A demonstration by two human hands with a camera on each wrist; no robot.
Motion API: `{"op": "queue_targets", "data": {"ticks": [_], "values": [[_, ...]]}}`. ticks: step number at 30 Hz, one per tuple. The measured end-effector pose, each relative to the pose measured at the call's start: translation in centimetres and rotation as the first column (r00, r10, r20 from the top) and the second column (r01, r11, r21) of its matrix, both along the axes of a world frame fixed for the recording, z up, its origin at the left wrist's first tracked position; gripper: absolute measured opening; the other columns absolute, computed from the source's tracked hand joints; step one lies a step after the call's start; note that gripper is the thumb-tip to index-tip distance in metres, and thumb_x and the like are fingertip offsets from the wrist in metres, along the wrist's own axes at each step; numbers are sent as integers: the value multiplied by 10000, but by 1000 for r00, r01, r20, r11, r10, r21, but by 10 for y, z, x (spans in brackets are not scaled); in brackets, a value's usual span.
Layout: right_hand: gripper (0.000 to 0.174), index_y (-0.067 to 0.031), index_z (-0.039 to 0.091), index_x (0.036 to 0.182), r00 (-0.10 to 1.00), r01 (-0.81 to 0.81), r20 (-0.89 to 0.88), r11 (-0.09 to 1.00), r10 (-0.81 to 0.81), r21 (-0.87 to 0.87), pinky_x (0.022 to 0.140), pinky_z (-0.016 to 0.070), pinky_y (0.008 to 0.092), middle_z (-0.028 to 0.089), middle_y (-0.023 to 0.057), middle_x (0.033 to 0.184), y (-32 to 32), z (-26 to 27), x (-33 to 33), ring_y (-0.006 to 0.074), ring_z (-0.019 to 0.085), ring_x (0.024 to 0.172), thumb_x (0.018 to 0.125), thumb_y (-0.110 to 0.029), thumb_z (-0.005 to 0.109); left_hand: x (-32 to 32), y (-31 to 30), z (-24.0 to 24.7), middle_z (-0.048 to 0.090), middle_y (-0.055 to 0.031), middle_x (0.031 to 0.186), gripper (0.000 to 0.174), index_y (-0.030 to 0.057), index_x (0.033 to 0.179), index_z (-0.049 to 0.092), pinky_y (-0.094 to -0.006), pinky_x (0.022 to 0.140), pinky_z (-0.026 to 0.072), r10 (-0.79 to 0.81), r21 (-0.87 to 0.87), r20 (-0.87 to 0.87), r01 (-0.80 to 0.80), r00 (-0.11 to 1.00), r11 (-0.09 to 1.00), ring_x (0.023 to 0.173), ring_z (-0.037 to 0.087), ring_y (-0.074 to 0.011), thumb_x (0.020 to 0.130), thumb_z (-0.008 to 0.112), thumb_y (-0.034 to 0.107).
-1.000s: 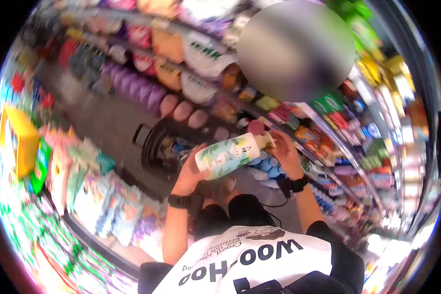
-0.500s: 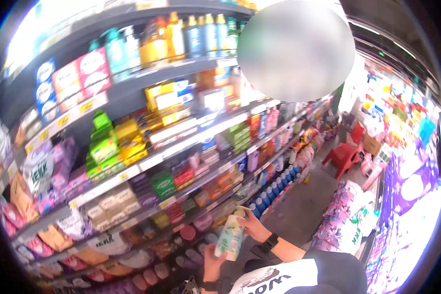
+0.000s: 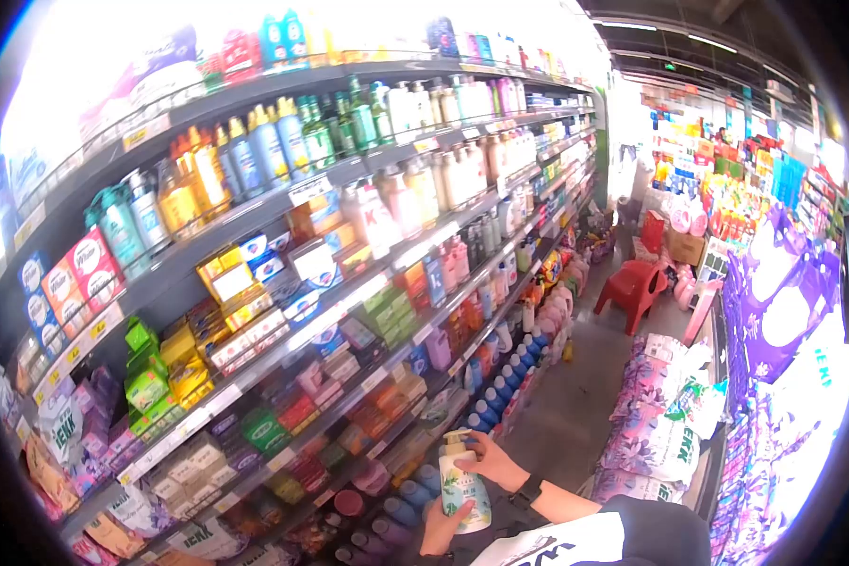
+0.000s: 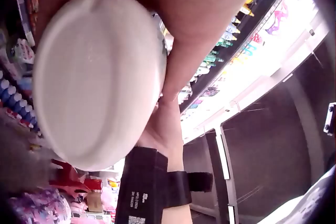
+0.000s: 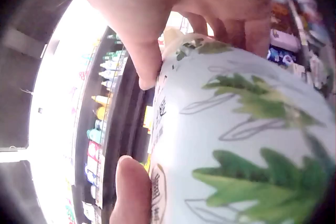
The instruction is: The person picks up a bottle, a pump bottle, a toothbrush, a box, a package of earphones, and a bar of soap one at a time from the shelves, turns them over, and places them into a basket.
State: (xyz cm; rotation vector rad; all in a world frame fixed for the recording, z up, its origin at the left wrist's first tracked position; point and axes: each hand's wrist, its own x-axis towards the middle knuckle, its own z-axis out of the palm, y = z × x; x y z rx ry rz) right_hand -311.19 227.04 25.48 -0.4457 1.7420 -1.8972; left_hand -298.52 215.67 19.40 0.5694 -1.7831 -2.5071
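White plastic pump bottle (image 3: 464, 489), printed with green leaves, held upright in the air at the bottom of the head view, close in front of the lower shelves (image 3: 255, 283) of a shop aisle. The left hand (image 3: 436, 530) takes it from below, its grip closed round the base; the right hand (image 3: 491, 462) wraps the upper part just under the pump, thumb on one side and fingers on the other; both grips are holding the bottle. The shelves are packed tight with bottles, boxes and packets; the grey floor (image 3: 575, 406) runs down the aisle to a red plastic chair (image 3: 632, 288), well apart from the hands.

Likely risks: the body looks smooth and rounded, so a loosened grip could let it slide and drop to the floor; fingers so near the pump might press it and squirt the contents; a careless swing could knock the crowded goods just beside it.
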Motion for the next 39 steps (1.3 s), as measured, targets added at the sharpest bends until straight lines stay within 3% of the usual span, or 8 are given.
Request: {"op": "queue_targets", "data": {"ticks": [9, 14, 24, 27, 29, 33, 35, 39], "values": [[676, 53, 227, 1310, 992, -56, 111, 996, 64, -73, 975, 325, 318, 386, 164, 1283, 84, -38, -31, 208, 373, 1199, 831, -228, 611, -77, 48, 8, 571, -111, 1024, 414, -50, 1112, 461, -304, 758, 473, -65, 152, -99, 80, 993, 985, 873, 582, -179, 782, 653, 109], [572, 71, 370, 1239, 994, 42, 107, 995, -33, -87, 911, 376, 288, 493, 110, 1175, 119, -58, -31, 147, 459, 1073, 829, -244, 616, -111, 69, 6, 571, -110, 1039, 408, -32, 1125, 462, -301, 773, 477, -259, 22, -103, 263, 960, 965, 911, 582, -188, 780, 646, 86], [473, 48, 400, 1207, 928, 297, 291, 934, -233, -197, 849, 419, 277, 538, 80, 1095, 149, -62, -110, 147, 527, 974, 830, -155, 603, -224, 94, 17, 532, -90, 1079, 515, -24, 1171, 422, -269, 822, 432, -473, -109, -80, 464, 877, 879, 958, 527, -148, 795, 660, 235], [473, 44, 403, 1203, 946, 273, 238, 938, -221, -214, 849, 416, 275, 535, 75, 1091, 141, -53, -168, 149, 525, 972, 825, -152, 609, -274, 82, 34, 523, -88, 1087, 492, -15, 1177, 446, -276, 848, 415, -467, -192, -74, 447, 881, 874, 995, 502, -158, 806, 642, 244], [474, 42, 405, 1200, 959, 248, 199, 936, -201, -249, 850, 413, 273, 534, 74, 1087, 134, -32, -210, 150, 522, 974, 822, -152, 614, -314, 63, 31, 521, -92, 1075, 478, -2, 1190, 436, -281, 831, 423, -447, -440, -110, 360, 888, 823, 983, 506, -163, 826, 617, 250], [507, 36, 400, 1203, 988, 144, -27, 976, -150, -164, 850, 406, 273, 533, 90, 1071, 115, 16, -291, 150, 511, 976, 812, -187, 635, -382, 41, 54, 539, -108, 1048, 450, 0, 1178, 439, -304, 822, 441, -405, -325, -336, 299, 851, 897, 996, 517, -170, 823, 620, 208], [539, 25, 392, 1216, 984, 127, -101, 979, -144, -161, 830, 411, 268, 533, 99, 1061, 104, 35, -326, 149, 513, 958, 808, -218, 646, -410, 28, 86, 493, -116, 1124, 575, -6, 1237, 348, -320, 894, 393, -498, -320, -260, 413, 827, 853, 1048, 478, -184, 815, 641, 251], [561, -12, 295, 1225, 965, 118, -208, 976, -156, -185, 831, 409, 279, 511, 128, 1078, 88, 60, -375, 168, 488, 996, 821, -204, 633, -463, 16, 98, 513, -89, 1090, 618, 4, 1223, 367, -316, 845, 432, -550, -609, -332, 271, 766, 745, 971, 530, -185, 749, 711, 201]]}}
